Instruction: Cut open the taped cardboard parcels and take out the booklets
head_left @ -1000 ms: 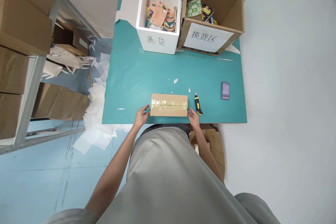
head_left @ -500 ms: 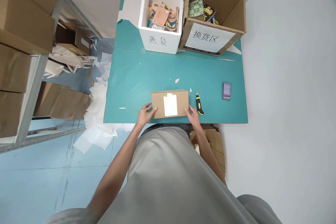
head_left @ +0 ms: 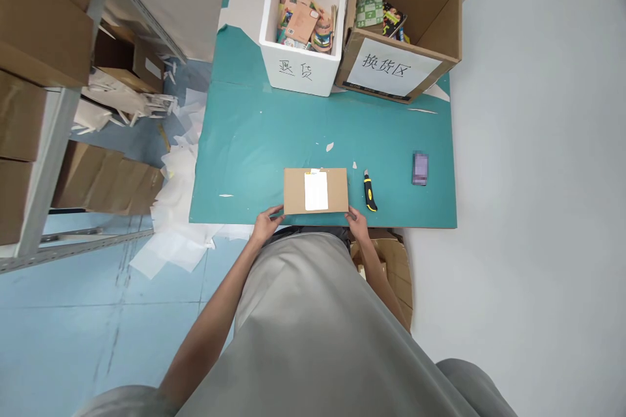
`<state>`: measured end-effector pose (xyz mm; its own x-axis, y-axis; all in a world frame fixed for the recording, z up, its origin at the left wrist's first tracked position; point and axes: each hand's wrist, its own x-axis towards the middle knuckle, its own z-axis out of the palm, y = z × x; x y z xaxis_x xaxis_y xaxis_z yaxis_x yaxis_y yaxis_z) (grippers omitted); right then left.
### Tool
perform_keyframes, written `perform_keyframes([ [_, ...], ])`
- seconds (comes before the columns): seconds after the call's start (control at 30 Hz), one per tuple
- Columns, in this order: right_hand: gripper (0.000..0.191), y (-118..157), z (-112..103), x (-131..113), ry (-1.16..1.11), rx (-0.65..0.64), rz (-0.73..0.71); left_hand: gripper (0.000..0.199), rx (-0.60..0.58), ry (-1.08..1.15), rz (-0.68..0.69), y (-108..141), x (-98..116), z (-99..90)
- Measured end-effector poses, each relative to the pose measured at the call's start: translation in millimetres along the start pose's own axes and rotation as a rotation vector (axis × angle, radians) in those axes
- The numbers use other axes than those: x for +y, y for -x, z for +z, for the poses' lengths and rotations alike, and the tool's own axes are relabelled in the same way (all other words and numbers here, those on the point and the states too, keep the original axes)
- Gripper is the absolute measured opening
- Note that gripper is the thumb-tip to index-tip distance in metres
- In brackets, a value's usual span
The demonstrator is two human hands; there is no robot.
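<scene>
Carton (head_left: pixel 295 191) is at the near edge of the teal surface (head_left: pixel 235 137), directly in front of me, long side running left to right, label upward. My hands are apart, one at each end: left hand (head_left: pixel 267 224) at the near left corner, right hand (head_left: pixel 358 224) at the near right. Cannot tell whether the fingers grip or merely touch, nor whether the underside bears fully on the surface. Placing a hand at each end probably keeps it level and square to me.

Utility knife (head_left: pixel 370 193) lies just right of the carton, blade pointing away; presumably so placed for easy reach with the edge kept off my fingers. Foam box (head_left: pixel 291 83) and open cardboard box (head_left: pixel 444 29) stand side by side at the far edge, handwritten fronts facing me, likely so the characters read from here.

Carton appearance: plain brown, low, oblong, corners crisp, no dents noticed. White label (head_left: pixel 316 192) roughly central, spanning most of the top face's depth, a little orange at its upper edge; print too small to read.
</scene>
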<state>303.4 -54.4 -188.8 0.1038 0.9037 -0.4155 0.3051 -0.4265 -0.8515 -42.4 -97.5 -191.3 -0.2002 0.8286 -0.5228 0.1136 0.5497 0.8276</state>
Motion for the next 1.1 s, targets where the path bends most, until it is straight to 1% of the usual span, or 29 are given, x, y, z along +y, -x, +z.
perform_keyframes([
  [0.07, 0.060, 3.0, 3.1, -3.7, -0.007, -0.017, -0.024, 0.062, -0.041, 0.030, 0.009, 1.1, 1.4, -0.2],
  [0.13, 0.059, 3.8, 5.2, -13.4, -0.014, -0.007, -0.042, 0.066, -0.036, 0.047, 0.020, -0.5, 8.3, -2.5],
  [0.23, 0.057, 0.9, 4.9, -38.3, -0.037, 0.031, -0.075, 0.063, 0.055, 0.031, 0.083, -4.9, 31.0, -10.3],
  [0.33, 0.053, -5.7, 2.8, -69.9, -0.045, 0.102, -0.121, 0.053, 0.165, -0.035, 0.205, -9.5, 64.2, -19.5],
  [0.4, 0.050, -10.7, 2.8, -87.6, -0.039, 0.139, -0.144, 0.048, 0.228, -0.099, 0.262, -13.4, 84.7, -23.6],
  [0.47, 0.048, -14.7, 4.9, -97.3, -0.020, 0.159, -0.150, 0.042, 0.262, -0.168, 0.260, -18.0, 97.2, -24.2],
  [0.5, 0.047, -16.0, 6.7, -98.7, -0.004, 0.166, -0.145, 0.040, 0.265, -0.200, 0.236, -20.3, 99.4, -23.1],
  [0.57, 0.047, -16.7, 11.1, -95.3, 0.023, 0.179, -0.119, 0.034, 0.258, -0.229, 0.162, -23.9, 96.5, -18.8],
  [0.63, 0.047, -14.8, 15.2, -87.4, 0.031, 0.180, -0.092, 0.032, 0.250, -0.221, 0.116, -24.5, 87.7, -13.6],
  [0.73, 0.049, -9.5, 18.9, -76.4, 0.015, 0.172, -0.081, 0.036, 0.263, -0.214, 0.149, -18.5, 76.3, -7.8],
  [0.8, 0.051, -6.8, 18.9, -71.8, -0.002, 0.169, -0.078, 0.037, 0.275, -0.244, 0.172, -11.8, 75.7, -5.9],
  [0.9, 0.054, -7.2, 14.0, -66.0, -0.012, 0.180, -0.057, 0.036, 0.261, -0.277, 0.221, 0.2, 86.4, -2.1],
  [0.97, 0.057, -10.6, 6.2, -60.1, 0.006, 0.199, -0.030, 0.034, 0.234, -0.290, 0.317, 9.9, 99.6, 4.6],
  [1.03, 0.061, -15.2, -5.4, -52.4, 0.022, 0.228, -0.004, 0.034, 0.203, -0.318, 0.439, 22.2, 115.6, 16.9],
  [1.1, 0.065, -19.7, -19.3, -44.0, 0.037, 0.271, 0.019, 0.035, 0.131, -0.381, 0.558, 36.9, 132.4, 35.5],
])
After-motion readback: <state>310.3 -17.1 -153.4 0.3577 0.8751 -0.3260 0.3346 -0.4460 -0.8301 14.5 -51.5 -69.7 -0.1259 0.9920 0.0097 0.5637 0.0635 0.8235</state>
